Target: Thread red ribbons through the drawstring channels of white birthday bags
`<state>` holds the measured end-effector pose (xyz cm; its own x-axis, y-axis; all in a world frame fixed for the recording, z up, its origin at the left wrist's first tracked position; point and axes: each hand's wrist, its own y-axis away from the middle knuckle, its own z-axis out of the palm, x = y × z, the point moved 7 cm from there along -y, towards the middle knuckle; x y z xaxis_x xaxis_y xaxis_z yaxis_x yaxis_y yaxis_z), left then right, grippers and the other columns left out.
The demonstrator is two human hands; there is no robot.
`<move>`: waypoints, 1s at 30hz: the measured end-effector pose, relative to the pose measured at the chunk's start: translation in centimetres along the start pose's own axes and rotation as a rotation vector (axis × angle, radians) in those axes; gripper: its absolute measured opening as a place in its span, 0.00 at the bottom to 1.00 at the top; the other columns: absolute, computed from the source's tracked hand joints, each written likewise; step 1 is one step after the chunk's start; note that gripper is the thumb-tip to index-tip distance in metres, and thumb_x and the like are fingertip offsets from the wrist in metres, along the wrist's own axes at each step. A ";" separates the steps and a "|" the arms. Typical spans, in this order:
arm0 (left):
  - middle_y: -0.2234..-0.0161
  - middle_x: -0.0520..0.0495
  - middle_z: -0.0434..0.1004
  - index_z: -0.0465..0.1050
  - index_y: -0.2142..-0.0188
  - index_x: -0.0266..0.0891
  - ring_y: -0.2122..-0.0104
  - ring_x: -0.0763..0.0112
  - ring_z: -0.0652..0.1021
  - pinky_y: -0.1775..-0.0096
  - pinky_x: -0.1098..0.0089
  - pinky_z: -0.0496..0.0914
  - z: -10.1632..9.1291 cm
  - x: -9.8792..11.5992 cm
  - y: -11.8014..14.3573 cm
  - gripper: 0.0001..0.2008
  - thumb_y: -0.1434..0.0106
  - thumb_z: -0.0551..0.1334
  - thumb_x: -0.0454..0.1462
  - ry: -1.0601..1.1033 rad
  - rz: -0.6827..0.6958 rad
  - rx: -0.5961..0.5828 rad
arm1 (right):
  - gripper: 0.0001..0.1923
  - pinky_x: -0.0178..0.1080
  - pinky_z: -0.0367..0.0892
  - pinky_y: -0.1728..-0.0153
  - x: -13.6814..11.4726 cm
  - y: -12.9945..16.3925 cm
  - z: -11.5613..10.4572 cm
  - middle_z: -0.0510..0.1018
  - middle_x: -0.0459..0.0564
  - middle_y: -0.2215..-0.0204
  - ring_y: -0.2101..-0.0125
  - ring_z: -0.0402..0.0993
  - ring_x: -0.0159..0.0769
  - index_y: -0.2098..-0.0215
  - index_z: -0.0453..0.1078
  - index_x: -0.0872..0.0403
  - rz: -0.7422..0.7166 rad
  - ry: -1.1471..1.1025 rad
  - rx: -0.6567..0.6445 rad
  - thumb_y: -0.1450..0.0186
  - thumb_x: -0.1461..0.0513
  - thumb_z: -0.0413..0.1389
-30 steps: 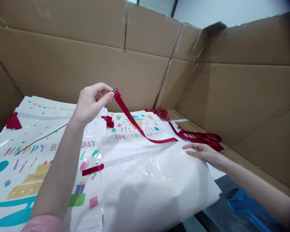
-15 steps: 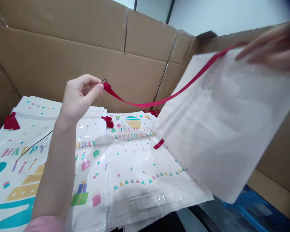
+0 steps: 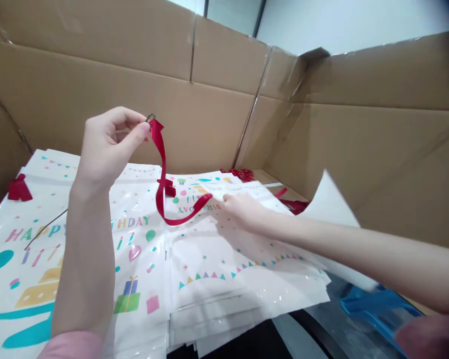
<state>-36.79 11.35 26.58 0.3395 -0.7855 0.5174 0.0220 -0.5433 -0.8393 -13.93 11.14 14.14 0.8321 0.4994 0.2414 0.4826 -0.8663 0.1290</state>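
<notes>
The red ribbon [image 3: 160,174] hangs in a loop over the printed bags [image 3: 217,264]. The left hand [image 3: 107,144] pinches its top end with a small wire hook [image 3: 150,117]. The right hand [image 3: 243,209] pinches the lower end, resting on the bags.

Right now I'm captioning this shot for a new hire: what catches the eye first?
The red ribbon stands out, dangling in a loop from the raised left hand, which pinches a small metal ring at its top. Below, the right hand rests on a stack of white birthday-print bags, with tall cardboard walls all around.
</notes>
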 end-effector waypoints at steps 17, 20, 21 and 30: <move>0.71 0.53 0.76 0.76 0.67 0.42 0.69 0.72 0.76 0.65 0.67 0.73 0.7 0.1 0.3 0.02 0.40 0.64 0.36 0.002 -0.020 -0.029 | 0.69 0.73 0.26 0.47 -1.2 7.8 12.9 0.24 0.58 0.34 0.38 0.17 0.67 0.32 0.30 0.44 -0.252 -0.523 -0.447 0.61 0.46 0.68; 0.71 0.52 0.76 0.76 0.67 0.41 0.69 0.72 0.76 0.65 0.68 0.73 1.2 -0.2 0.3 0.02 0.40 0.64 0.36 -0.002 -0.031 -0.052 | 0.67 0.72 0.23 0.48 -1.6 8.7 13.7 0.24 0.58 0.34 0.38 0.17 0.67 0.32 0.30 0.45 -0.230 -0.532 -0.386 0.58 0.45 0.66; 0.71 0.52 0.76 0.76 0.67 0.40 0.69 0.72 0.76 0.65 0.68 0.73 1.4 -0.3 0.3 0.02 0.40 0.64 0.36 -0.010 -0.033 -0.060 | 0.66 0.72 0.23 0.47 -1.6 8.9 13.7 0.24 0.58 0.34 0.38 0.17 0.67 0.32 0.30 0.45 -0.226 -0.537 -0.378 0.58 0.45 0.66; 0.70 0.51 0.77 0.75 0.67 0.42 0.69 0.70 0.77 0.67 0.67 0.75 2.3 -1.2 0.2 0.03 0.40 0.64 0.38 -0.066 -0.093 -0.124 | 0.24 0.49 0.61 0.50 -0.9 0.7 6.7 0.69 0.59 0.49 0.49 0.65 0.48 0.45 0.66 0.52 -0.412 -0.611 -0.100 0.38 0.54 0.56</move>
<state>-35.02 12.93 25.41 0.4029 -0.7110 0.5763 -0.0582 -0.6483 -0.7591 -12.56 10.17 7.56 0.6072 0.6749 -0.4193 0.7852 -0.5902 0.1873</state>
